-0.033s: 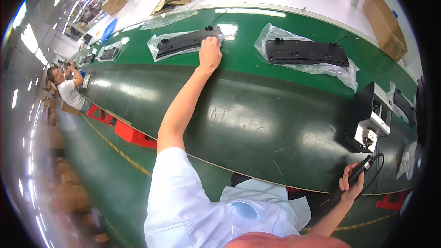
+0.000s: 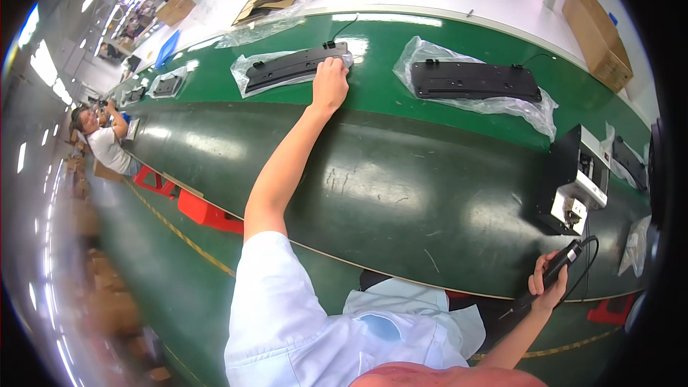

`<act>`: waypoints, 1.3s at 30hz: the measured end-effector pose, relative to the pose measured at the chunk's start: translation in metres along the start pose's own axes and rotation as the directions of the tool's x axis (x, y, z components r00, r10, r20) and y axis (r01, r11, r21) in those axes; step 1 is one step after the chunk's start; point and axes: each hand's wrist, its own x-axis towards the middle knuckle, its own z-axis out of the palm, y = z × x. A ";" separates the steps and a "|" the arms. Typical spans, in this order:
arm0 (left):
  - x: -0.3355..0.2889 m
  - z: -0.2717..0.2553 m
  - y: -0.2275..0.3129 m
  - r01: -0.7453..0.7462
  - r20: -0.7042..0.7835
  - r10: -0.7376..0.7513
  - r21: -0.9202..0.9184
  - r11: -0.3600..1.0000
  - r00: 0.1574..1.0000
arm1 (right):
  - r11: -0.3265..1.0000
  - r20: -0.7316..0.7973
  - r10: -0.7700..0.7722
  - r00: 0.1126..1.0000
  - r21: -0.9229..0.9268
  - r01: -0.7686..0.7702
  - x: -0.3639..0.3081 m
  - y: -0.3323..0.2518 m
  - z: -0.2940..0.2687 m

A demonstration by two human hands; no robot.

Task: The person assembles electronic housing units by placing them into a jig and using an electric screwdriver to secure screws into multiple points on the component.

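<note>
My left hand [image 2: 330, 86] reaches far over the bench, its fingers closed on the near right end of a long black plastic panel [image 2: 287, 68]. That panel lies slightly tilted on clear plastic wrapping, with a thin cable at its far edge. Close to the bench's front edge, my right hand [image 2: 546, 292] is wrapped round a black electric screwdriver [image 2: 562, 261]. Its thin bit points down toward my body and a black cord loops from its upper end. A second black panel [image 2: 476, 82] rests on a plastic bag [image 2: 541, 118] to the right, touched by neither hand.
A black-and-silver power unit [image 2: 573, 183] stands at the right, with another wrapped panel [image 2: 629, 163] behind it. More wrapped parts [image 2: 168, 86] lie far left, where a co-worker [image 2: 107, 136] sits. A cardboard box [image 2: 596, 36] stands back right; a red stool [image 2: 208, 211] is under the bench edge.
The panel under my left hand has shifted very slightly to the right, together with the hand. My right hand keeps its hold on the screwdriver; the view has turned a little.
</note>
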 end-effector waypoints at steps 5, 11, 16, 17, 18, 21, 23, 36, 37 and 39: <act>0.017 -0.004 0.034 -0.120 0.157 0.167 -0.269 0.956 0.973 | 1.000 -0.034 -0.020 0.999 -0.003 0.020 0.003 0.006 0.012; 0.040 -0.033 -0.019 -0.299 0.283 0.295 -0.032 0.954 0.912 | 1.000 -0.078 0.000 0.997 -0.031 -0.003 0.006 0.004 0.017; 0.055 -0.032 -0.055 -0.018 0.512 -0.070 0.165 0.986 0.856 | 0.999 -0.028 0.000 1.000 0.036 0.001 0.012 0.012 0.015; 0.054 -0.033 -0.042 -0.025 0.501 -0.035 0.113 0.993 0.865 | 0.999 -0.048 -0.001 0.999 0.040 0.003 0.007 0.014 0.014; 0.051 -0.035 -0.028 -0.033 0.490 -0.001 0.061 0.998 0.872 | 0.999 -0.069 -0.001 0.998 0.045 0.004 0.001 0.014 0.015; 0.039 -0.052 0.016 -0.100 0.364 0.135 -0.113 0.989 0.921 | 0.995 -0.066 -0.003 0.998 0.101 0.010 -0.001 0.012 0.024; 0.024 -0.075 0.064 -0.146 0.363 0.234 -0.253 0.956 0.902 | 0.993 -0.056 -0.001 0.998 0.119 0.007 -0.002 0.010 0.025; -0.163 -0.119 0.331 -0.453 0.481 0.710 -0.551 0.701 0.513 | 0.761 -0.109 -0.555 0.824 -0.466 0.451 -0.032 -0.091 0.087; -0.167 -0.110 0.343 -0.455 0.478 0.714 -0.554 0.697 0.512 | 0.672 -0.047 -0.637 0.769 -0.522 0.525 -0.028 -0.098 0.100; -0.169 -0.093 0.365 -0.481 0.430 0.724 -0.548 0.684 0.540 | 0.558 0.063 -0.725 0.686 -0.530 0.638 -0.012 -0.099 0.123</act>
